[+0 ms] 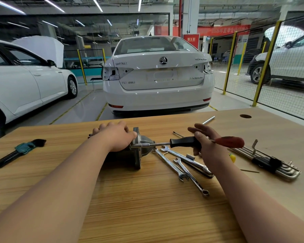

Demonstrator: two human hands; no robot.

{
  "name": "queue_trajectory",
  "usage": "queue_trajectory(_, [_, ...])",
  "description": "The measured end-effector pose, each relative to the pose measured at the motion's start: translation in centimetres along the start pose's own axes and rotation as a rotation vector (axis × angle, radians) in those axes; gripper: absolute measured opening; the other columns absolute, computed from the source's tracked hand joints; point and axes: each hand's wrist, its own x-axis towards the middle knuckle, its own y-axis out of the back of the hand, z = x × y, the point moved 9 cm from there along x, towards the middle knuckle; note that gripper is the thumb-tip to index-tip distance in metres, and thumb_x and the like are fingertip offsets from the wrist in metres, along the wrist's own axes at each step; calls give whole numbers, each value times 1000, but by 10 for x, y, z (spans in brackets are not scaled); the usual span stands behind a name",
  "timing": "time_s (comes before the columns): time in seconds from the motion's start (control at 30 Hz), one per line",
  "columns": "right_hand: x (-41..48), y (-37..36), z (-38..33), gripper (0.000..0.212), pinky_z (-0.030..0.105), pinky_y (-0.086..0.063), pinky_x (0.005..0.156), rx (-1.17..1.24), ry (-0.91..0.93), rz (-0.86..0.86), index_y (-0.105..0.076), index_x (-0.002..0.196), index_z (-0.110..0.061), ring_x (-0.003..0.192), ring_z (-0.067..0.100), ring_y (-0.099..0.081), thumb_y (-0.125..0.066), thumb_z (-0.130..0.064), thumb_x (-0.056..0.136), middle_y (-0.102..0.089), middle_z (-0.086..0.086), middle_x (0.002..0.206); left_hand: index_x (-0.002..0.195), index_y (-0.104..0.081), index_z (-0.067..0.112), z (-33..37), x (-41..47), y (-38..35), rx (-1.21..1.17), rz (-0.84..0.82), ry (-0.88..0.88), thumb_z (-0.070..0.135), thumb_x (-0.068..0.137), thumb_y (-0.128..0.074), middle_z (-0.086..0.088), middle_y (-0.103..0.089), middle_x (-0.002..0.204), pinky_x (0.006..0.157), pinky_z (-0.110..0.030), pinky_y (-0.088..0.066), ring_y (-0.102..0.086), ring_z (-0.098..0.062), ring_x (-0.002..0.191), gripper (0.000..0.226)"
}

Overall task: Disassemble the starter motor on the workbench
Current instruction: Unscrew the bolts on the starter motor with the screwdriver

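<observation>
The starter motor [142,151] lies on its side in the middle of the wooden workbench [147,207], with its metal nose and flange pointing right. My left hand [116,135] grips the motor body from above, hiding most of it. A black-handled driver [182,142] lies level, its steel shaft reaching left to the flange. My right hand [206,146] holds that black handle, fingers stretched over it and thumb curled under.
Three combination wrenches [172,165] lie just right of the motor. A red-handled screwdriver [230,142] sits behind my right hand. Hex key sets lie at the right [270,163] and far left [23,149]. A steel rod [208,120] and a round hole [245,116] are near the far edge.
</observation>
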Motion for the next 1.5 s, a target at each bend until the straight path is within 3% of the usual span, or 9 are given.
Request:
queue_trajectory(0.2, [-1, -2, -1, 50, 35, -54, 92, -68, 6, -81, -63, 107, -47, 115, 19, -62, -53, -15, 71, -64, -10, 126, 130, -43, 29, -1, -2, -2, 0, 20, 14, 69, 88, -36, -9, -40, 142, 103, -48, -29, -37, -33, 129, 58])
queue_trajectory(0.4, [-3, 0, 0, 14, 40, -60, 78, -17, -35, 77, -62, 99, -33, 98, 29, -70, -61, -21, 95, -65, 9, 117, 134, -40, 22, 2, 5, 1, 15, 27, 42, 56, 91, -40, -8, -45, 138, 102, -46, -31, -41, -31, 125, 54])
queue_trajectory(0.6, [-3, -8, 12, 37, 39, -60, 68, 379, -220, 22, -57, 114, -21, 104, 32, -66, -50, 9, 93, -56, 5, 125, 138, -36, 19, 2, 6, 2, 17, 7, 46, 56, 92, -40, -10, -43, 141, 106, -48, -29, -38, -32, 128, 59])
queue_trajectory(0.73, [-6, -15, 11, 40, 37, -60, 75, 562, -231, 14, -55, 116, -15, 99, 28, -72, -43, 14, 91, -56, 10, 126, 140, -35, 18, 3, 4, 2, 20, 2, 45, 55, 93, -40, -10, -42, 142, 106, -48, -29, -37, -32, 129, 60])
queue_trajectory(0.87, [-9, -13, -1, 12, 31, -59, 71, 389, -129, 81, -62, 105, -13, 97, 25, -73, -55, -9, 96, -76, 2, 93, 138, -37, 19, 3, 5, 2, 15, 6, 45, 56, 92, -41, -10, -42, 142, 106, -47, -29, -38, -32, 129, 59])
queue_trajectory(1.03, [-9, 3, -23, 16, 17, -44, 43, -237, 63, 189, -70, 98, -24, 57, 15, -61, -57, -34, 97, -70, 5, 84, 139, -37, 19, 2, 6, 1, 15, -3, 52, 56, 92, -40, -10, -42, 142, 106, -48, -29, -38, -33, 129, 61])
queue_trajectory(1.13, [-9, 3, -17, 10, 19, -43, 44, -97, 1, 175, -67, 94, -34, 61, 17, -54, -63, -25, 94, -68, 10, 95, 140, -36, 19, 2, 7, 0, 20, -7, 53, 57, 92, -40, -10, -41, 143, 106, -50, -29, -37, -33, 130, 62])
queue_trajectory(1.27, [-11, -2, -6, 29, 26, -45, 54, 39, -99, 87, -68, 98, -36, 66, 18, -55, -58, -20, 76, -65, 10, 100, 136, -40, 24, 1, 6, -1, 12, -22, 15, 63, 90, -39, -8, -39, 144, 105, -49, -30, -36, -32, 130, 60])
queue_trajectory(1.5, [-8, 20, 0, 24, 26, -42, 46, 128, -200, 298, -66, 93, -10, 59, 18, -53, -45, 1, 89, -69, 11, 94, 132, -39, 44, 12, -8, 3, -162, -91, -264, 54, 75, -69, 6, -38, 142, 95, -34, -41, -45, -16, 119, 66])
